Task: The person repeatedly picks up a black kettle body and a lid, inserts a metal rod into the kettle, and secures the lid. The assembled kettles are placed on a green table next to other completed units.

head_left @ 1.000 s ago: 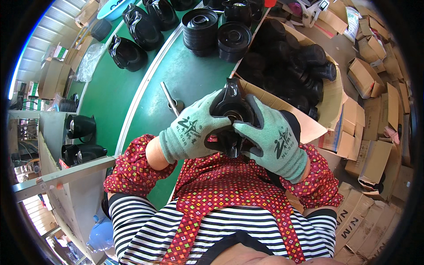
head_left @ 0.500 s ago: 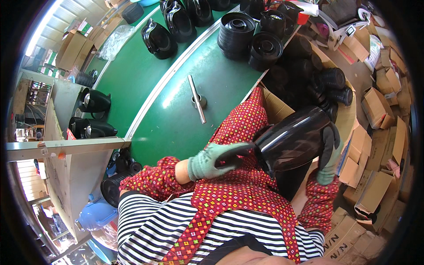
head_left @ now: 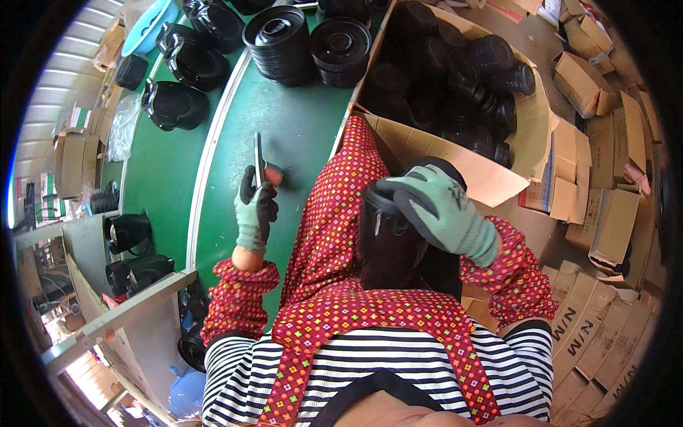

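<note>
My left hand [head_left: 256,208], in a green glove with dark fingers, is closed around the lower part of a shiny metal rod [head_left: 257,151] over the green table. A small round cup-like piece [head_left: 273,174] sits just beside the rod. On my lap stands a glossy black kettle shell [head_left: 388,252]. My right hand [head_left: 445,210], gloved the same way, grips the upper part of this shell, its fingers curled at the top rim. The palm and part of the shell's right side are hidden under the glove.
A cardboard box [head_left: 455,153] full of round black parts stands by the table's right edge. Stacks of black discs [head_left: 276,46] and several black kettle shells [head_left: 174,107] are on the green table [head_left: 235,235]. Flattened and open cartons [head_left: 594,327] lie at the right.
My left hand has moved from beside the shell to the table and taken hold of the rod. The shell has been turned more upright on my lap, with my right hand now at its top.
</note>
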Available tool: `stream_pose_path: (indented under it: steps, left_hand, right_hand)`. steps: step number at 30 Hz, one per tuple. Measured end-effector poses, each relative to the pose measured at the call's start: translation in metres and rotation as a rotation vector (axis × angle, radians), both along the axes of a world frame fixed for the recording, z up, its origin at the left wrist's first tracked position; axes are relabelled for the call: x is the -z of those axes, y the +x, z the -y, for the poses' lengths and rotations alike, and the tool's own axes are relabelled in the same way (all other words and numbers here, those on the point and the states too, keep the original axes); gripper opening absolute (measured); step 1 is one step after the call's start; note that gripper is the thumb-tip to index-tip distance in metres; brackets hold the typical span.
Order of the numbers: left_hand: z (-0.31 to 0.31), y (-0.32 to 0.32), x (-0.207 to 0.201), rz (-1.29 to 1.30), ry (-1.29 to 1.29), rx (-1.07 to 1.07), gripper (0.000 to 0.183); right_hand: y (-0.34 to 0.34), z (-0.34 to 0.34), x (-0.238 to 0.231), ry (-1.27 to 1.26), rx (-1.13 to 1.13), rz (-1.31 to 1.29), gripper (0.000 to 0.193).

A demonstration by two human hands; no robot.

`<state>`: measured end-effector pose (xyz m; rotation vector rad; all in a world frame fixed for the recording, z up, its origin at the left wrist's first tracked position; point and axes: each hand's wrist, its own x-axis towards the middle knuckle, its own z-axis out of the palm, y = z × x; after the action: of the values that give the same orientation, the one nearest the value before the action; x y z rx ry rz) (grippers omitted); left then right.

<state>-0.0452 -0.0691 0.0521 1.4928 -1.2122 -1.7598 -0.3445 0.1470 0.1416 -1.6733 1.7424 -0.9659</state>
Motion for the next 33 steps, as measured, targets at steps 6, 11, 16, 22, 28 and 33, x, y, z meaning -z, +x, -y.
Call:
stream_pose_path:
  steps: [6,11,16,22,28,33]
  left_hand:
    - [-0.019,-0.055,-0.130,-0.026,-0.149,0.457,0.068]
    - [-0.019,-0.102,-0.168,-0.147,-0.047,0.746,0.074]
    - [-0.008,-0.146,-0.173,-0.083,-0.456,0.956,0.068]
    - [-0.035,-0.207,-0.138,-0.447,-0.911,1.419,0.042]
    - [-0.102,-0.224,-0.148,0.100,-1.000,1.417,0.051]
    - [-0.106,-0.221,-0.133,-0.103,-1.056,1.367,0.041]
  right_hand:
    - [-0.037,0.041,-0.014,-0.281,-0.061,0.023,0.041]
    - [-0.059,0.108,-0.006,-0.442,-0.110,-0.264,0.044]
    - [-0.076,0.095,0.089,-0.422,-0.143,0.301,0.026]
    - [-0.056,0.078,0.130,-0.473,-0.249,0.695,0.025]
    - [-0.031,0.089,0.090,-0.801,-0.333,0.856,0.034]
    - [-0.027,0.074,0.097,-0.734,-0.265,0.882,0.030]
